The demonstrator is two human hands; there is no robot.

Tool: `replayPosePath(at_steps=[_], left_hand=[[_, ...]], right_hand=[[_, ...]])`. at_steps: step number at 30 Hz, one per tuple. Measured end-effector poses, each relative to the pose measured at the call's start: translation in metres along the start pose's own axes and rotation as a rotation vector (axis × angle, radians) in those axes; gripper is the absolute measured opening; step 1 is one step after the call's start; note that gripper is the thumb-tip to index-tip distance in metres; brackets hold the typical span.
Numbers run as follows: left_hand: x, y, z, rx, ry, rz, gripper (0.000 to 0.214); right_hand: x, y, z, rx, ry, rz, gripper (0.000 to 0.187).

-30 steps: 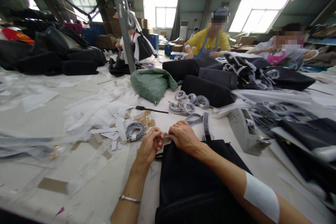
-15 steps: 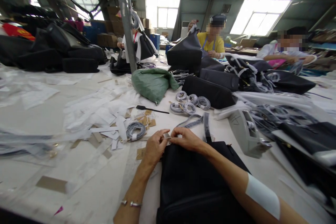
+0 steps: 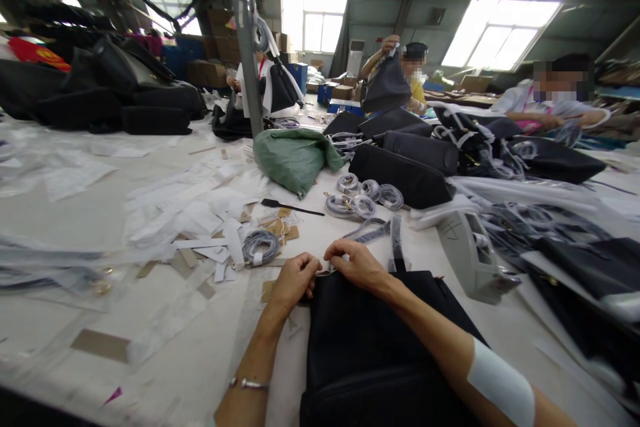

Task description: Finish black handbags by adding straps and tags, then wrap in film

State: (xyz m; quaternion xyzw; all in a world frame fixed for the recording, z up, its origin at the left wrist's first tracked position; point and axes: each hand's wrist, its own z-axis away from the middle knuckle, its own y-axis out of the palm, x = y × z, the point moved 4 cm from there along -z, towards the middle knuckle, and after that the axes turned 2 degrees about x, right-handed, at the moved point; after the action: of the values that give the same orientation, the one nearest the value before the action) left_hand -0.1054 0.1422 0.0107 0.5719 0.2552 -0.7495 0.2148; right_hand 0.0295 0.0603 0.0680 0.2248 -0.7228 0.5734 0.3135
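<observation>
A black bag (image 3: pixel 380 340) lies flat in front of me, its top edge pointing away and a plastic-wrapped grey strap (image 3: pixel 396 243) rising from it. At its upper left corner, my left hand (image 3: pixel 299 277) is closed in a pinch on a thin pale string (image 3: pixel 326 273). Close by on the right, my right hand (image 3: pixel 356 265) is closed too, with bent fingers at the string and the bag's top edge. The fingertips hide most of the string. Left of my hands lie a coiled wrapped strap (image 3: pixel 261 248) and brown card tags (image 3: pixel 285 230).
White paper scraps (image 3: pixel 185 203) cover the left of the table. A grey tape dispenser (image 3: pixel 473 253) stands right of the bag. Beyond are a green sack (image 3: pixel 295 157), several coiled straps (image 3: pixel 367 197) and piled black bags (image 3: pixel 400 177). Co-workers sit across the table; one lifts a bag (image 3: pixel 385 83).
My left hand has turned slightly, its fingers curling further in at the bag's corner. My right hand has hardly moved. Across the table, a co-worker has raised a dark bag higher.
</observation>
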Motion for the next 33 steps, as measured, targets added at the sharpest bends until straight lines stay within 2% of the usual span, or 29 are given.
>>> replayPosePath(at_steps=[3, 5, 12, 18, 22, 25, 29, 33], left_hand=[[0.002, 0.001, -0.002, -0.004, -0.03, 0.053, 0.03], [0.003, 0.001, -0.003, -0.003, -0.037, 0.081, 0.029], [0.006, -0.004, -0.004, -0.097, -0.067, 0.124, 0.02], [0.006, 0.0, -0.006, -0.099, -0.075, 0.088, 0.018], [0.01, 0.005, -0.01, -0.044, -0.099, 0.066, 0.017], [0.011, 0.006, -0.01, -0.022, -0.092, 0.04, 0.019], [0.007, 0.001, -0.009, -0.099, -0.017, 0.003, 0.03], [-0.002, 0.003, -0.007, -0.081, 0.087, -0.161, 0.035]], right_hand=[[0.005, 0.0, 0.003, 0.134, -0.014, 0.061, 0.007], [0.006, 0.002, 0.004, 0.159, -0.021, 0.1, 0.006], [-0.006, 0.006, 0.002, -0.002, 0.085, -0.091, 0.008], [-0.007, 0.002, 0.006, 0.055, 0.049, -0.248, 0.01], [-0.005, -0.005, 0.007, 0.053, 0.109, -0.539, 0.025], [-0.007, -0.014, 0.006, -0.069, 0.191, -0.798, 0.032], [-0.012, -0.034, 0.006, -0.266, 0.262, -1.135, 0.037], [-0.005, -0.074, 0.014, -0.361, 0.213, -1.215, 0.032]])
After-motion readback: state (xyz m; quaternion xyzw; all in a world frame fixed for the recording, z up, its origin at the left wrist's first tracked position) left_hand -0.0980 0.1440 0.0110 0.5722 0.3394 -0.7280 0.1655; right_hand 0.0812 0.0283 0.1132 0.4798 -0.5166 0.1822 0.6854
